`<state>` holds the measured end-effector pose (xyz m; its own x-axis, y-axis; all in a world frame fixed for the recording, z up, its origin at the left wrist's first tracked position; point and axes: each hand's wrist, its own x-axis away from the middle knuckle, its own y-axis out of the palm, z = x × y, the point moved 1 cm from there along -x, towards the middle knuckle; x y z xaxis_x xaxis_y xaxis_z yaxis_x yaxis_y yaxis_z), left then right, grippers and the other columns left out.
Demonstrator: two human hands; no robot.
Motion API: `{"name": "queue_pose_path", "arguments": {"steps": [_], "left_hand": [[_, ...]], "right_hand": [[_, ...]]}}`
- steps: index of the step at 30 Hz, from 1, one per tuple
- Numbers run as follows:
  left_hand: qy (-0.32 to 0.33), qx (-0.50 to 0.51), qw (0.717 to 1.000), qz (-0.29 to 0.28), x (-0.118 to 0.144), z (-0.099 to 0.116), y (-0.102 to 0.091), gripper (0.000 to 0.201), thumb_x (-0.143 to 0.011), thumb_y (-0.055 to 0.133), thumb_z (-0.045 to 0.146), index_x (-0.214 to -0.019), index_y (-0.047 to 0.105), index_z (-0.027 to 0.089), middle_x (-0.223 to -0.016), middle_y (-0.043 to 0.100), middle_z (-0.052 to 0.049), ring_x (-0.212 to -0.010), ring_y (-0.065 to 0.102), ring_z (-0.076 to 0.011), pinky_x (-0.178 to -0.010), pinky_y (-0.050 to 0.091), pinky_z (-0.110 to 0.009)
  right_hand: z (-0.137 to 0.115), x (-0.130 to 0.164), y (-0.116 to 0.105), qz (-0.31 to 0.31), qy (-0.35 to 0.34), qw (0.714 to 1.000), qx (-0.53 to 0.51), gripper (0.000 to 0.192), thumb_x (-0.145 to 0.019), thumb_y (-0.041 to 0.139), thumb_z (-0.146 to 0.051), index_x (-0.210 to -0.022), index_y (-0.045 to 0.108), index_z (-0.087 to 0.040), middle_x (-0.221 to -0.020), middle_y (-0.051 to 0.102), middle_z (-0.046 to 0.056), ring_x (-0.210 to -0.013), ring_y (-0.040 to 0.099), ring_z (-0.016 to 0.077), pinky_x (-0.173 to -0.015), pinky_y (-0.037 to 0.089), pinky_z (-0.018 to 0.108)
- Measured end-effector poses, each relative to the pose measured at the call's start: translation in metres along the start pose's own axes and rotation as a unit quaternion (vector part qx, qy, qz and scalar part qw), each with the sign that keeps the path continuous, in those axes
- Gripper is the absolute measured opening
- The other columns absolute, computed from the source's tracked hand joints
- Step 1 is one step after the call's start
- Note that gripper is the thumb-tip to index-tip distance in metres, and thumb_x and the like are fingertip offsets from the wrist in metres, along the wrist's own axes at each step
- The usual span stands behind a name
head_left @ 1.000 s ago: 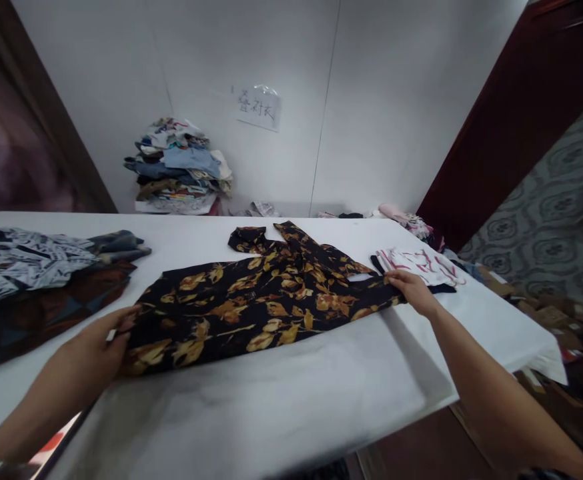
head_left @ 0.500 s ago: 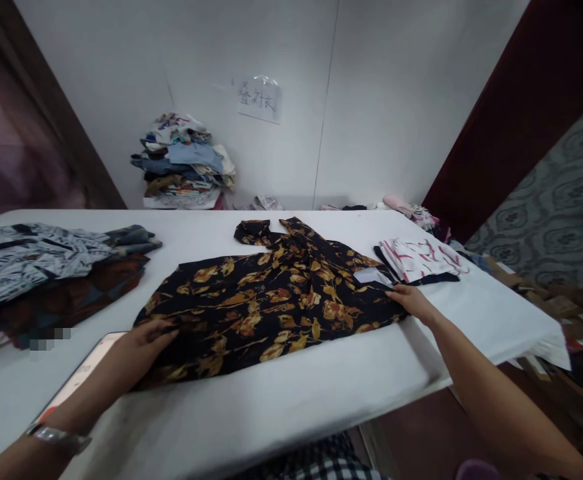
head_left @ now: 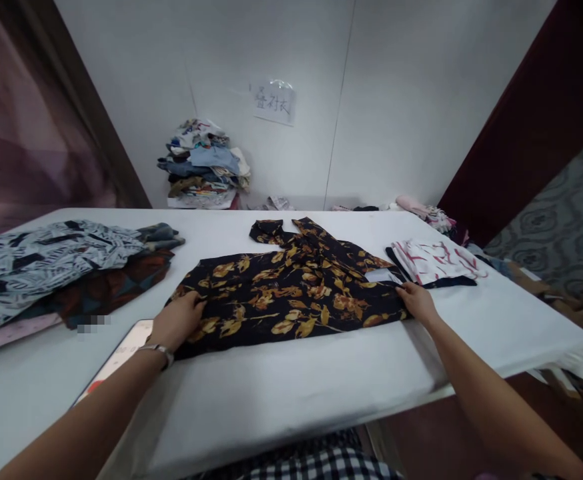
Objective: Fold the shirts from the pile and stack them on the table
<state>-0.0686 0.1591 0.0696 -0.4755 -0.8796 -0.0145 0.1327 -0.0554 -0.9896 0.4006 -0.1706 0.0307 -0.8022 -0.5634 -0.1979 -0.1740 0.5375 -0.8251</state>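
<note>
White-draped surface: stretched away from the person toward the wall.
Black-and-gold floral shirt: lay spread across its middle.
Folded white-and-red garment: rested on a dark cloth, just beyond the right hand.
Left hand: fingers clamped on the shirt's left end.
Right hand: fingers pinched its right end.
Bracelet: circled the left wrist.

A pale wall, divided by a vertical seam, is standing behind the white table. A pinkish curtain is hanging left of the table. A dark red panel and a grey patterned wall are standing to the table's right. Brown flooring is showing below the table's front edge.
</note>
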Motion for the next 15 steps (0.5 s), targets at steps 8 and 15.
{"name": "queue_pose_path", "arguments": {"steps": [8, 15], "left_hand": [[-0.025, -0.040, 0.999, -0.020, -0.009, 0.000, -0.004, 0.036, -0.091, 0.028, 0.040, -0.093, 0.057, 0.019, -0.091, 0.069, -0.014, -0.081, 0.066, -0.0319, -0.063, 0.047, -0.038], [0.077, -0.116, 0.989, 0.054, -0.030, 0.032, -0.017, 0.033, -0.090, 0.031, 0.030, -0.100, 0.058, 0.015, -0.101, 0.064, -0.015, -0.096, 0.063, -0.0307, -0.071, 0.048, -0.039]], "right_hand": [[-0.011, 0.010, 0.005, 0.011, 0.005, 0.982, 0.190, 0.028, -0.094, 0.041, -0.042, -0.094, 0.062, -0.022, -0.082, 0.070, 0.005, -0.073, 0.062, 0.0185, -0.058, 0.032, 0.026], [-0.006, 0.010, 0.019, 0.015, -0.028, 0.965, 0.261, 0.030, -0.095, 0.041, -0.044, -0.093, 0.060, -0.021, -0.081, 0.070, 0.006, -0.073, 0.064, 0.0199, -0.057, 0.032, 0.027]]}}
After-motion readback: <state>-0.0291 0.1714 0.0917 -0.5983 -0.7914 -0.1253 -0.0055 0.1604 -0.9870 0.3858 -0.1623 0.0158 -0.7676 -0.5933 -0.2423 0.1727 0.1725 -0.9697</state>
